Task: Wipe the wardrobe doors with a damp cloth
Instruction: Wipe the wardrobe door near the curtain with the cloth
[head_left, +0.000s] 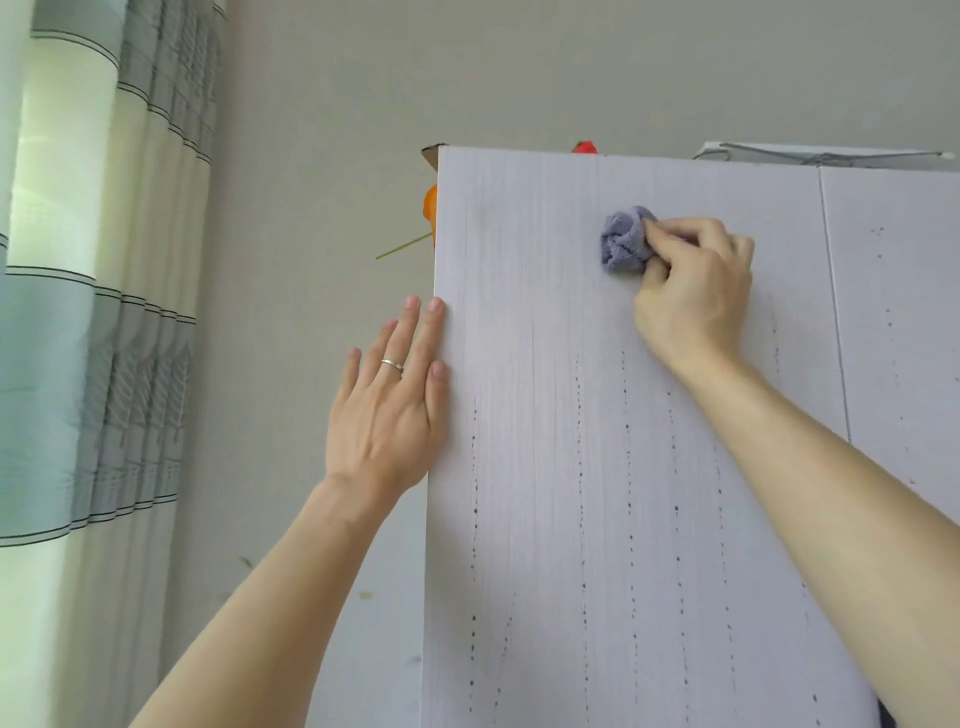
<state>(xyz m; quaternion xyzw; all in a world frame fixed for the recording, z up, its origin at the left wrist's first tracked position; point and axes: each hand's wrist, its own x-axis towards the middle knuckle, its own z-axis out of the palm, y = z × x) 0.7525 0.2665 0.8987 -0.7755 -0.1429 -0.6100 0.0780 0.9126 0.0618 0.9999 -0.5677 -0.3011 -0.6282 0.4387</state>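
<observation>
Your right forearm (831, 493) reaches up; right hand (696, 291) pinches the balled cloth (623, 241) on the door (545, 467).
Left hand (389, 415) flat on the door edge: brace there, wipe downward, overlapping.

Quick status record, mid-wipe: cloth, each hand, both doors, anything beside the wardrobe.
cloth: bunched, pressed on the left door near its top
right hand: grips cloth
left hand: flat, fingers straight, at left door's outer edge
drip trails: dotted lines running down left door below cloth
right door: a few droplets, no hand on it
curtain: left of wardrobe
</observation>
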